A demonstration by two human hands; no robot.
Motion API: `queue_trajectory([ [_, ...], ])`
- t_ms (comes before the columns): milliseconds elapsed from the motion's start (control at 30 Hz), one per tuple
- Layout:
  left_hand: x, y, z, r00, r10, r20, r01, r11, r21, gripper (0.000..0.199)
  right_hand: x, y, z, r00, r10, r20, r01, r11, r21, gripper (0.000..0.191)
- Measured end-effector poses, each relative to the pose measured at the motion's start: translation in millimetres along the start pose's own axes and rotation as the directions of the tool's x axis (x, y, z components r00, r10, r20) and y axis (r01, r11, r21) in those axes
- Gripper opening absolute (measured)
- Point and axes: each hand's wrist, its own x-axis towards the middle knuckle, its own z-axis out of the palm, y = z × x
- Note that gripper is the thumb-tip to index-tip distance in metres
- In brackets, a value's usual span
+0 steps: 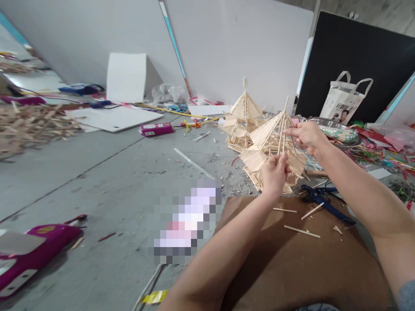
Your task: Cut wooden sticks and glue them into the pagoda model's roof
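A model pavilion (pixel 254 162) made of thin wooden sticks stands on the floor just beyond the brown board (pixel 259 263). My left hand (pixel 275 172) is closed in a pinch at the lower end of a thin wooden stick (pixel 284 141) on the front of its pointed roof. Higher up, my right hand (pixel 308 137) pinches with thumb and finger at the roof sticks, partly covering that side. A second stick-built pavilion (pixel 245 108) with a pointed roof rises just behind. Blue-handled cutters (pixel 327 207) and several loose sticks (pixel 302 231) lie near my forearms.
Purple power strips (pixel 157 129) lie on the grey floor, with a pixelated lit screen (pixel 191 220) left of the board. At the right, a metal tray (pixel 355 141) holds wrapped sticks beside a white bag (pixel 340 101) and colourful scraps. Wood strips (pixel 32 125) are piled far left.
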Motion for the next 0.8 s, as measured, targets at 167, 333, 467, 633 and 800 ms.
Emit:
queue_trajectory([
  [167,0.8,0.2,0.2,1.000,-0.026,-0.009,0.025,0.999,-0.034,0.034,-4.4,-2.9,4.1,0.999,0.020,-0.037,-0.019,1.000,0.016,0.025],
  [333,1.6,0.7,0.1,0.999,-0.053,-0.011,0.052,0.997,-0.063,0.035,-9.0,-6.3,7.6,0.996,0.016,-0.086,-0.014,1.000,0.023,0.026],
  [467,2.9,0.4,-0.9,0.999,-0.047,-0.007,0.047,0.995,-0.086,0.034,-6.7,-4.0,7.7,0.997,-0.002,-0.078,0.003,1.000,0.020,0.024],
  [633,3.7,1.0,-1.2,0.998,-0.052,-0.020,0.050,0.995,-0.089,0.036,-2.3,1.4,5.9,0.999,-0.007,-0.045,0.007,1.000,0.013,0.024],
  [800,3.4,3.4,-0.7,0.998,-0.048,-0.027,0.045,0.996,-0.083,0.038,-5.0,0.2,5.4,1.000,-0.004,-0.008,0.004,1.000,-0.001,0.030],
])
